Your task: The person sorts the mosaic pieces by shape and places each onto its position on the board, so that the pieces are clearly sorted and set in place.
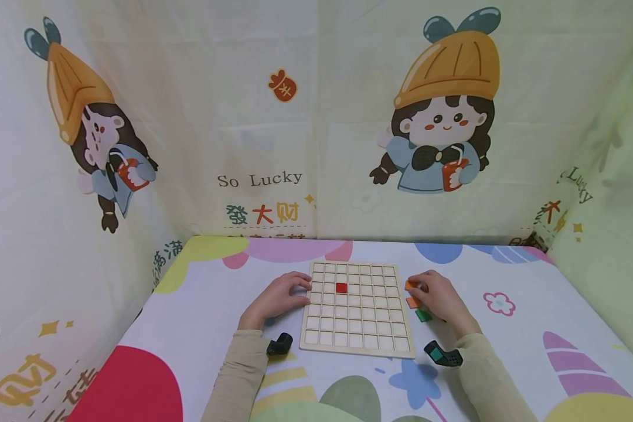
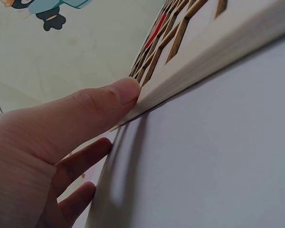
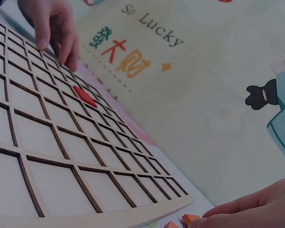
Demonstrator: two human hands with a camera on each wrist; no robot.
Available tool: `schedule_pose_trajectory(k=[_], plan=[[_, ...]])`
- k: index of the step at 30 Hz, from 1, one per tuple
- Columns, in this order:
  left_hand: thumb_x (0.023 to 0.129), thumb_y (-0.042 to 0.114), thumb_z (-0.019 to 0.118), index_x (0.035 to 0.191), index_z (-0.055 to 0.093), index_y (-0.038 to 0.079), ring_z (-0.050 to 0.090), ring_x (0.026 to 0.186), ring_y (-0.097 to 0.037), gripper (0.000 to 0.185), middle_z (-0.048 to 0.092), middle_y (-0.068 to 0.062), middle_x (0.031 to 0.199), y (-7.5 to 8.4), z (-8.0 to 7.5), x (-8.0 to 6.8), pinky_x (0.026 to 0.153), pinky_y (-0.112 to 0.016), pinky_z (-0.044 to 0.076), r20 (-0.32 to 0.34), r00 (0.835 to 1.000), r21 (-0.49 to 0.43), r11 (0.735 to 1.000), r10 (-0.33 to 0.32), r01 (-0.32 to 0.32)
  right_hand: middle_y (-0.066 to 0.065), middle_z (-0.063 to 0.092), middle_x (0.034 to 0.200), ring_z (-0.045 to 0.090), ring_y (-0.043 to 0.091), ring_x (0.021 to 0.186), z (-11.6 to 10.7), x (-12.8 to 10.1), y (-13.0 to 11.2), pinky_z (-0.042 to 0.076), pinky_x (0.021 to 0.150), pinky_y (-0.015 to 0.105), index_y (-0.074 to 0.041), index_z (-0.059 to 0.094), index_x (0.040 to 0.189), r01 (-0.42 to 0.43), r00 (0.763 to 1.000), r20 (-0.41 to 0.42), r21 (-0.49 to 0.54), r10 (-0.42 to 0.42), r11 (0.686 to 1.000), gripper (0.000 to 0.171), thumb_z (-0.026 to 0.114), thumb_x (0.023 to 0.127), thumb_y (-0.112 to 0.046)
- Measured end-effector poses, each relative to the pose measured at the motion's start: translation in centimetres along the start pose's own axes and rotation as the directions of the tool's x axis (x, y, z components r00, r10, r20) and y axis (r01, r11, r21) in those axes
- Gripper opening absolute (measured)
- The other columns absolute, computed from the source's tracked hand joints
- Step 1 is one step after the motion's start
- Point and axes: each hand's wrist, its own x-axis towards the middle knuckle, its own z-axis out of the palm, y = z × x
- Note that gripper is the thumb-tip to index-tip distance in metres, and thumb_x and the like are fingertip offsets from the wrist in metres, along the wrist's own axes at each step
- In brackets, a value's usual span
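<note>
A wooden grid board [image 1: 357, 353] lies on the table, with a red square tile [image 1: 341, 288] in one cell of its upper left part. My left hand [image 1: 278, 298] is at the board's left edge; in the left wrist view the thumb [image 2: 123, 91] touches the rim and the other fingers are extended. Right of the board, my right hand [image 1: 440, 296] pinches an orange tile [image 3: 190, 218] at its fingertips. Nearer me lie a second orange tile [image 1: 412, 303] and a green tile [image 1: 423, 316]; the hand partly hides the area beside them.
The table [image 1: 200, 328] has a colourful printed cover. Printed cloth walls [image 1: 348, 146] stand behind it and at both sides. A black wrist device is worn on the left wrist [image 1: 280, 344] and another on the right wrist [image 1: 443, 354].
</note>
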Motion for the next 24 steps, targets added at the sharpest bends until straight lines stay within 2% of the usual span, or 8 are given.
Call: schedule_pose_trajectory(k=[8, 17, 24], plan=[[0.086, 0.016, 0.075, 0.109, 0.07, 0.008, 0.05, 0.127, -0.025, 0.025, 0.059, -0.004, 0.13, 0.1, 0.0, 0.0, 0.109, -0.044, 0.038, 0.007, 1.0, -0.018, 1.0, -0.012, 0.012, 0.02, 0.062, 0.11, 0.062, 0.033, 0.094, -0.4, -0.3, -0.2, 0.052, 0.084, 0.053, 0.003, 0.068, 0.117, 0.024, 0.999, -0.049, 0.032, -0.022, 0.999, 0.03, 0.069, 0.091, -0.012], [0.086, 0.017, 0.075, 0.108, 0.07, 0.009, 0.05, 0.126, -0.025, 0.024, 0.059, -0.004, 0.13, 0.1, 0.1, 0.0, 0.108, -0.044, 0.038, 0.002, 1.0, -0.014, 1.0, -0.013, 0.013, 0.017, 0.062, 0.111, 0.062, 0.031, 0.092, -0.5, -0.3, -0.6, 0.054, 0.082, 0.051, 0.0, 0.069, 0.117, 0.038, 0.996, -0.083, 0.078, -0.032, 0.996, 0.029, 0.07, 0.091, -0.012], [0.086, 0.015, 0.075, 0.109, 0.07, 0.008, 0.05, 0.126, -0.024, 0.024, 0.059, -0.004, 0.13, 0.0, 0.0, 0.0, 0.109, -0.043, 0.038, 0.004, 1.0, -0.008, 1.0, -0.011, 0.011, 0.015, 0.062, 0.112, 0.062, 0.031, 0.097, -0.2, -0.2, -1.0, 0.054, 0.085, 0.049, -0.002, 0.069, 0.118, 0.016, 0.996, -0.092, 0.16, -0.001, 0.987, 0.03, 0.07, 0.091, -0.014]])
